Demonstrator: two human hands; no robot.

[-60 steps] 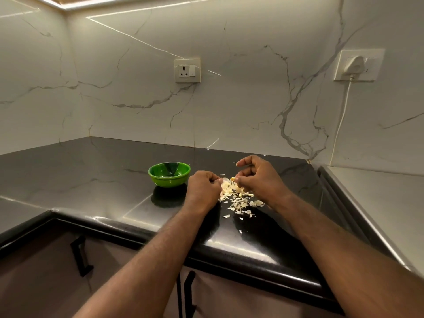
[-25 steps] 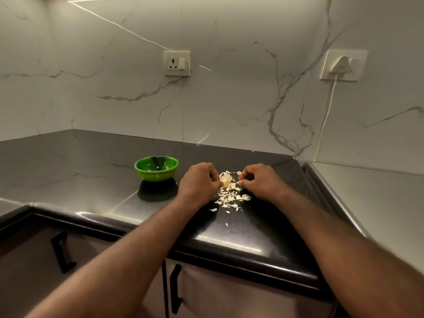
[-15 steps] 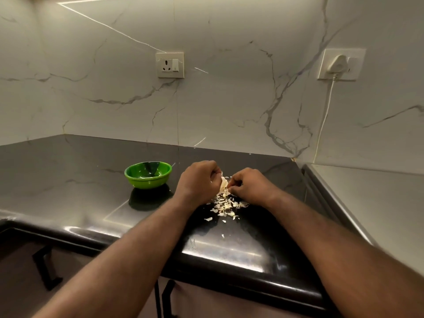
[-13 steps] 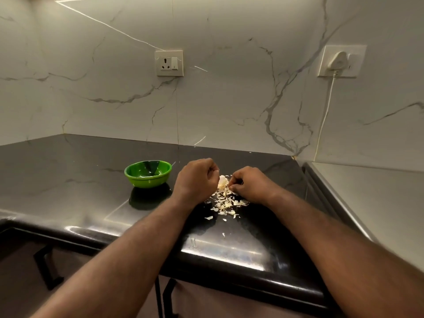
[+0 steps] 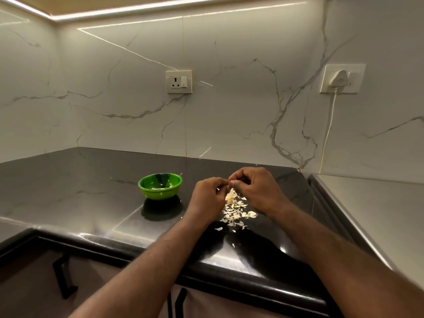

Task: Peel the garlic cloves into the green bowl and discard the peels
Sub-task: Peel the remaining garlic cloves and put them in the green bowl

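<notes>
A small green bowl (image 5: pixel 160 186) sits on the black counter, left of my hands. My left hand (image 5: pixel 207 198) and my right hand (image 5: pixel 257 191) meet fingertip to fingertip a little above the counter, pinching a small garlic piece between them; most of it is hidden by the fingers. Below the fingertips lies a pale garlic piece (image 5: pixel 230 196), and a scatter of loose peels (image 5: pixel 237 214) spreads toward me. What the bowl holds cannot be made out clearly.
The black counter (image 5: pixel 91 198) runs into a corner at the left, with a rounded front edge and cabinet handles below. A steel surface (image 5: pixel 371 214) adjoins on the right. On the marble wall are a socket (image 5: pixel 179 81) and a plugged-in white cord (image 5: pixel 328 134).
Both hands have lifted off the peel pile and now meet at the fingertips above it. The view has tilted up, showing more wall and the ceiling light.
</notes>
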